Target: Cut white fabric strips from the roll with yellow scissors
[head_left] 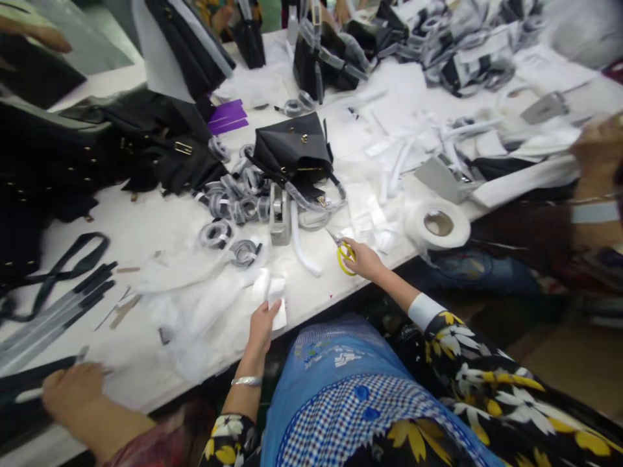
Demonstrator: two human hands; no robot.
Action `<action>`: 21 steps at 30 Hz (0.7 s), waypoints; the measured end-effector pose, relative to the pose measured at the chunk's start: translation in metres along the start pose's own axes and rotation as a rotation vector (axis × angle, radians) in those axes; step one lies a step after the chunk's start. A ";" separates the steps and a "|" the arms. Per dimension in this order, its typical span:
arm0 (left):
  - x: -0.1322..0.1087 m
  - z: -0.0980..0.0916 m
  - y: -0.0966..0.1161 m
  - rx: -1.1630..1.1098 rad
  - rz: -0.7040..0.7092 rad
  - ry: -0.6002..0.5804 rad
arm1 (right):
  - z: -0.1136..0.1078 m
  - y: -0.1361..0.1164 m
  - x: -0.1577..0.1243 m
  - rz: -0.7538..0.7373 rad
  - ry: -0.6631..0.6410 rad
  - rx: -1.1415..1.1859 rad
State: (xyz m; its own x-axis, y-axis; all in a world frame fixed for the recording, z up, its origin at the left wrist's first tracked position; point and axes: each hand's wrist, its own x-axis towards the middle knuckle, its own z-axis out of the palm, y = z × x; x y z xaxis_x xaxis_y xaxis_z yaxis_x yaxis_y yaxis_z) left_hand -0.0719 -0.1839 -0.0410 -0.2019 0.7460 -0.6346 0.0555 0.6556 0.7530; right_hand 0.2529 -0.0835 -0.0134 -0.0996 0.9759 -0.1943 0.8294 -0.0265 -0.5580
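Observation:
Yellow-handled scissors are in my right hand, their blades pointing up and left over the white table. My left hand is closed, thumb against fingers, on a small white sheet near the table's front edge. Beyond my hands stands a black handbag with gold fittings and a wrapped strap. A grey tape dispenser sits in front of it, beside a curved white tube.
Coiled wrapped straps lie left of the dispenser. At the right is a large white roll. Another person's hand is at the lower left, and a further person's hand at the right. Black bags fill the back left.

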 end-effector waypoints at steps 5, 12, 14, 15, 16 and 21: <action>0.009 0.014 -0.001 0.209 0.005 -0.114 | 0.000 -0.007 -0.057 0.140 0.219 0.462; 0.018 0.040 0.000 0.327 -0.015 -0.267 | 0.048 -0.001 -0.178 0.262 0.128 0.827; 0.015 0.048 0.002 0.317 -0.063 -0.296 | 0.064 0.009 -0.207 0.326 0.111 0.841; 0.013 0.052 0.003 0.314 -0.083 -0.306 | 0.072 0.015 -0.220 0.352 0.092 0.830; 0.010 0.056 0.004 0.319 -0.095 -0.307 | 0.080 0.022 -0.232 0.376 0.066 0.806; -0.009 0.077 0.004 0.442 -0.115 -0.273 | 0.115 0.056 -0.275 0.520 -0.143 0.573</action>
State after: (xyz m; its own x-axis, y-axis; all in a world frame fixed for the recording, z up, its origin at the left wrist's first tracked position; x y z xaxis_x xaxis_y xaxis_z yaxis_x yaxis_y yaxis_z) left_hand 0.0053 -0.1786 -0.0456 0.0279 0.6310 -0.7753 0.4666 0.6777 0.5683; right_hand 0.2632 -0.3779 -0.0836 0.1217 0.7710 -0.6251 0.3800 -0.6180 -0.6883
